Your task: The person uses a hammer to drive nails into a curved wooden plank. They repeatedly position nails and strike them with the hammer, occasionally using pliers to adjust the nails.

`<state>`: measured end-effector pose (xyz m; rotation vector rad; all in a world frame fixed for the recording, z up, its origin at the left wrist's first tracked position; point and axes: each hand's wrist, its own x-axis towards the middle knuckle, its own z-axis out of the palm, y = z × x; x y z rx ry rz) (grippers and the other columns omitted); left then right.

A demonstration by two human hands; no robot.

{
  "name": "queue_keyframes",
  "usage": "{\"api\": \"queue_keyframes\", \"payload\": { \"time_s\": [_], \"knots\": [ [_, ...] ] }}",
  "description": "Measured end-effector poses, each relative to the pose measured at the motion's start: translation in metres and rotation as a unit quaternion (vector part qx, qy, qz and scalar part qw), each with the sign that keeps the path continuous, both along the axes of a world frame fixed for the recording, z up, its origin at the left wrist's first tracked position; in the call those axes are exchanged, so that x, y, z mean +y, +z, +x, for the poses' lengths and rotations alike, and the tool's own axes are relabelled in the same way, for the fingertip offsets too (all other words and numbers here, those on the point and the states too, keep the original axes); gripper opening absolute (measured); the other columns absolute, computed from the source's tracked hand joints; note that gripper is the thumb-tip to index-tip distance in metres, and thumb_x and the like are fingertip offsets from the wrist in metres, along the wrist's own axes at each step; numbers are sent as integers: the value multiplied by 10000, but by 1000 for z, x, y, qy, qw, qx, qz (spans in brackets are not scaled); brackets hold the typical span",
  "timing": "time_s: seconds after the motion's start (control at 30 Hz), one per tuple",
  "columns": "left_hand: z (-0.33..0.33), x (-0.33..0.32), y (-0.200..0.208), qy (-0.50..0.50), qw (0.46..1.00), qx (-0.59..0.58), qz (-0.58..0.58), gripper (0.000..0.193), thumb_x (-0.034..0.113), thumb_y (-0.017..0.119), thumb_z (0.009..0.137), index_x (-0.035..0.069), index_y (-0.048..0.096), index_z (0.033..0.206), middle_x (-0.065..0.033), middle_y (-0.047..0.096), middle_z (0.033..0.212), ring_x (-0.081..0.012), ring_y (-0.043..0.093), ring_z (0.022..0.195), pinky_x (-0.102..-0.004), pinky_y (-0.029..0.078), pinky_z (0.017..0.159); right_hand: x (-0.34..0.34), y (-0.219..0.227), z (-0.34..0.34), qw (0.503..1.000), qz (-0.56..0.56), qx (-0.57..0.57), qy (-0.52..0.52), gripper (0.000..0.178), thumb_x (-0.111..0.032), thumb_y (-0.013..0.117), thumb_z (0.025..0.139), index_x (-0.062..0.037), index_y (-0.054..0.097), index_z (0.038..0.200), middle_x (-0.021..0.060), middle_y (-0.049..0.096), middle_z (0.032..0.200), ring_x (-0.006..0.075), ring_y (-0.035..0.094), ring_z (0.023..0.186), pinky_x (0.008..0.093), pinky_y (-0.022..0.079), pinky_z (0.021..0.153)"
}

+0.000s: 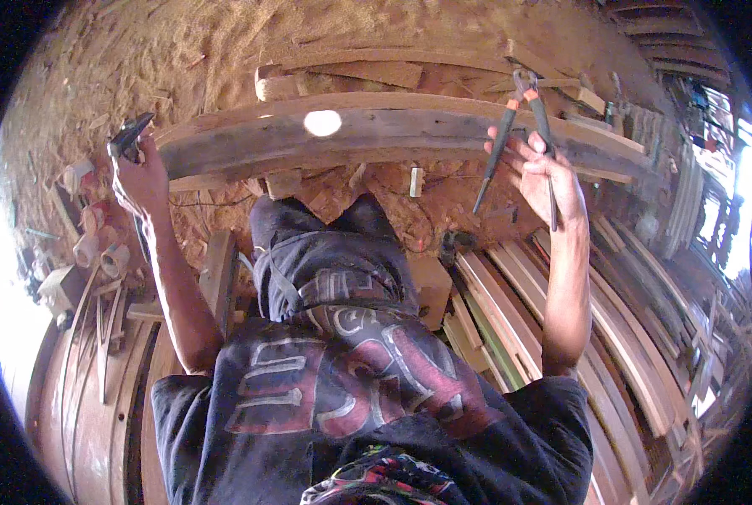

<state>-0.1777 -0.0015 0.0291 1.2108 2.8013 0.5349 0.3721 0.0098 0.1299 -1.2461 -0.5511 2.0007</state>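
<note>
One pair of steel pincers with black, orange-collared handles (541, 118) is being held in the loose grip of the right hand (554, 183), handles spread; its long axis is being pointed away from the body, across one long grey wooden beam (410, 126). One dark, hammer-like tool (130, 139) is being clasped by the left hand (145, 181), near the beam's left end.

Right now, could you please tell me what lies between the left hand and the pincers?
The head view shows a long grey wooden beam between the left hand and the pincers.
</note>
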Motion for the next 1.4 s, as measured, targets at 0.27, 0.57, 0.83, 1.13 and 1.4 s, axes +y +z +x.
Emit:
{"api": "queue_keyframes", "payload": {
  "time_s": [0.27, 0.57, 0.83, 1.13, 1.4],
  "knots": [
    [119, -45, 16, -58, 996, -70, 13, 504, 416, 683, 879, -6, 656, 1154, -185, 711, 1039, -328, 685, 945, -406, 505, 861, 9, -23, 111, 868, 150, -457, 122, 208, -256, 613, 968, -70, 536, 917, 110, 665, 1037, 169, 630, 906, 353, 468, 860],
    [207, -48, 20, -27, 982, -177, -53, 602, 411, 684, 892, -39, 571, 1275, -164, 678, 1120, -267, 639, 1000, -383, 473, 914, 69, -56, 176, 657, 322, -606, 312, 499, -452, 572, 969, 20, 599, 1127, 196, 607, 1002, 390, 608, 933, 437, 479, 838],
    [209, -69, -12, 5, 966, -257, 31, 384, 403, 564, 947, 30, 602, 1032, -38, 565, 747, -140, 528, 661, -295, 421, 618, 123, -85, 186, 607, 339, -560, 451, 399, -349, 627, 939, 11, 649, 1109, 125, 596, 1110, 331, 596, 1060, 419, 468, 902],
    [246, -69, 5, 82, 909, -399, 94, 233, 276, 444, 995, 86, 571, 946, 7, 502, 693, -88, 454, 580, -255, 360, 537, 164, -135, 201, 553, 388, -485, 555, 324, -242, 664, 897, -51, 672, 1159, 84, 573, 1308, 335, 567, 1171, 439, 452, 999],
    [263, -66, 15, 90, 920, -369, 96, 251, 300, 472, 992, 76, 587, 997, -8, 535, 737, -109, 493, 654, -274, 394, 623, 167, -170, 220, 631, 279, -380, 616, 176, -103, 638, 894, -84, 713, 1052, 107, 644, 1261, 308, 594, 1162, 439, 454, 998]
  ]
}}
